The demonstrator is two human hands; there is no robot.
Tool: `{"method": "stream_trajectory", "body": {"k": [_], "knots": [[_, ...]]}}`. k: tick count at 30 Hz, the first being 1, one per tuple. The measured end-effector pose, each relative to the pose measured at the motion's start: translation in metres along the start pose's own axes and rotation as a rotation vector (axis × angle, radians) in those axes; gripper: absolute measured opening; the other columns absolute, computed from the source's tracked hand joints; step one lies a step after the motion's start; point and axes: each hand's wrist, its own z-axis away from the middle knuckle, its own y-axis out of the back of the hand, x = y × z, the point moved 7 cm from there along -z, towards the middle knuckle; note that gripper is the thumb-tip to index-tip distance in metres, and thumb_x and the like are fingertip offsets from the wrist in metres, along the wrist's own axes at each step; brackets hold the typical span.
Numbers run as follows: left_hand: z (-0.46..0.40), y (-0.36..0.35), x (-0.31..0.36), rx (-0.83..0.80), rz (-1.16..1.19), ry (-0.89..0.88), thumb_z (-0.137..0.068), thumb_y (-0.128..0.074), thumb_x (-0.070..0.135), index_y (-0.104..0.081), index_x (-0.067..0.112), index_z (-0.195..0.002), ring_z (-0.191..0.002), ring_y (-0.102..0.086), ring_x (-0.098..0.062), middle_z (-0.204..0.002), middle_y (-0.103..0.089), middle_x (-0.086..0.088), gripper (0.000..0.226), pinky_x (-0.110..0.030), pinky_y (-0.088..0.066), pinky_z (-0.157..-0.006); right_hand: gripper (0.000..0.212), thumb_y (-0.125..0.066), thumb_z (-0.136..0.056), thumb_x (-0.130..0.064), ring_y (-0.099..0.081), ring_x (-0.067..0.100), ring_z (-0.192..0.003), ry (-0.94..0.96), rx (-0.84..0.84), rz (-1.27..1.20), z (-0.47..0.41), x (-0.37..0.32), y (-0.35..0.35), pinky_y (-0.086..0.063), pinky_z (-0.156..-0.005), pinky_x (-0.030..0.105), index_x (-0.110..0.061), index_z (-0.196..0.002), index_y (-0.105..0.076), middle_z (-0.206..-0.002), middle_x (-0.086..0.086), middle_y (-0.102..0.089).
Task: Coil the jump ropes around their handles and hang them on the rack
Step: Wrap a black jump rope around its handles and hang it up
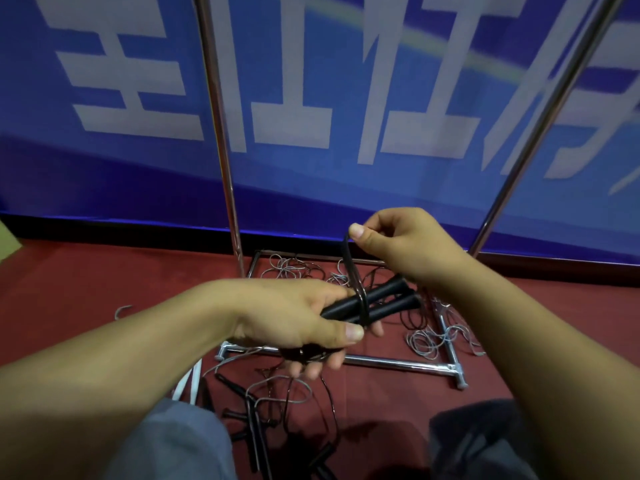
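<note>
The left hand [294, 317] held two black handles [374, 301] side by side in a tight grip. The right hand [405, 244] pinched the black rope [353, 271] above them, looped around the handles. More ropes [291, 393] lay tangled on the red floor [86, 289] by the shiny rack [391, 363].

left hand [298, 317] grips handles [377, 301] | right hand [398, 244] pinches rope [351, 265] — taut

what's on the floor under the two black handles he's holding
Loose grey and dark rope coils lie on the red carpet around the rack's chrome base bar. The left hand covers whatever lies beneath it.
</note>
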Motion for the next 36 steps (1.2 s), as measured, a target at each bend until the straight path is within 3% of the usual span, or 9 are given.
{"method": "stream_trajectory", "body": {"k": [5,9,14,19,27,29,31,34,36], "knots": [[-0.003,0.001,0.017,0.042,0.012,-0.109,-0.105,-0.050,0.023,-0.053,0.021,-0.127,-0.061,-0.060,-0.016,-0.076,-0.061,-0.002,0.023,-0.026,-0.051,-0.053,0.043,-0.065,-0.091,-0.049,-0.044,0.007,-0.049,-0.027,-0.090,-0.028,0.001,0.018,0.006,-0.038,-0.054,0.026,-0.010,-0.074,-0.067,-0.052,-0.007,-0.050],[-0.010,0.015,0.025,0.288,0.055,-0.206,-0.105,-0.049,0.021,-0.055,0.013,-0.120,-0.054,-0.054,-0.011,-0.070,-0.060,0.002,0.018,-0.020,-0.042,-0.045,0.032,-0.065,-0.096,-0.033,-0.047,0.009,-0.054,-0.033,-0.014,0.159,0.001,0.030,0.016,-0.042,-0.058,0.032,-0.012,-0.071,-0.066,-0.056,-0.003,-0.057],[-0.010,0.037,0.023,0.531,0.228,-0.232,-0.104,-0.051,0.022,-0.059,0.000,-0.107,-0.050,-0.053,-0.010,-0.066,-0.062,0.001,0.024,-0.020,-0.040,-0.043,0.044,-0.058,-0.096,-0.048,-0.039,0.004,-0.042,0.003,0.005,0.218,0.013,0.025,0.024,-0.032,-0.044,0.017,-0.018,-0.063,-0.058,-0.047,-0.008,-0.047],[-0.010,0.045,0.017,0.604,0.278,-0.225,-0.104,-0.051,0.022,-0.058,0.006,-0.100,-0.055,-0.058,-0.012,-0.066,-0.062,0.001,0.019,-0.023,-0.046,-0.047,0.038,-0.053,-0.099,-0.046,-0.049,0.013,-0.056,0.104,-0.078,0.359,0.028,0.009,0.011,-0.036,-0.052,0.025,-0.016,-0.078,-0.064,-0.063,0.004,-0.059],[-0.012,0.050,0.006,0.631,0.174,-0.171,-0.105,-0.048,0.023,-0.056,0.008,-0.100,-0.057,-0.061,-0.013,-0.069,-0.063,0.002,0.018,-0.024,-0.049,-0.049,0.038,-0.047,-0.100,-0.046,-0.054,0.014,-0.062,0.195,-0.156,0.398,0.041,-0.002,-0.001,-0.045,-0.062,0.036,-0.020,-0.075,-0.057,-0.066,-0.002,-0.059],[-0.013,0.053,0.005,0.655,0.126,-0.166,-0.105,-0.048,0.023,-0.055,0.009,-0.106,-0.054,-0.058,-0.011,-0.069,-0.062,0.003,0.016,-0.024,-0.045,-0.048,0.038,-0.047,-0.100,-0.047,-0.052,0.013,-0.060,0.199,-0.165,0.411,0.041,-0.002,-0.002,-0.041,-0.059,0.031,-0.021,-0.073,-0.055,-0.063,-0.006,-0.056],[-0.014,0.054,0.004,0.671,0.155,-0.180,-0.104,-0.050,0.022,-0.049,0.018,-0.124,-0.054,-0.057,-0.013,-0.067,-0.062,0.002,0.021,-0.024,-0.044,-0.048,0.039,-0.047,-0.101,-0.046,-0.050,0.010,-0.059,0.199,-0.169,0.410,0.041,-0.002,-0.003,-0.035,-0.054,0.025,-0.022,-0.070,-0.051,-0.060,-0.014,-0.055],[-0.014,0.056,0.004,0.679,0.212,-0.234,-0.103,-0.053,0.018,-0.016,0.054,-0.147,-0.057,-0.058,-0.017,-0.070,-0.066,0.000,0.068,-0.026,-0.045,-0.047,0.040,-0.048,-0.101,-0.044,-0.050,0.005,-0.060,0.193,-0.184,0.394,0.039,0.000,-0.005,-0.034,-0.052,0.023,-0.023,-0.067,-0.047,-0.063,-0.033,-0.054],[-0.014,0.056,0.007,0.684,0.214,-0.272,-0.103,-0.054,0.017,-0.019,0.059,-0.145,-0.056,-0.057,-0.017,-0.073,-0.067,0.000,0.069,-0.026,-0.044,-0.046,0.038,-0.050,-0.101,-0.043,-0.049,0.007,-0.058,0.188,-0.200,0.363,0.039,0.003,-0.007,-0.034,-0.052,0.024,-0.022,-0.068,-0.049,-0.062,-0.019,-0.056]]}}
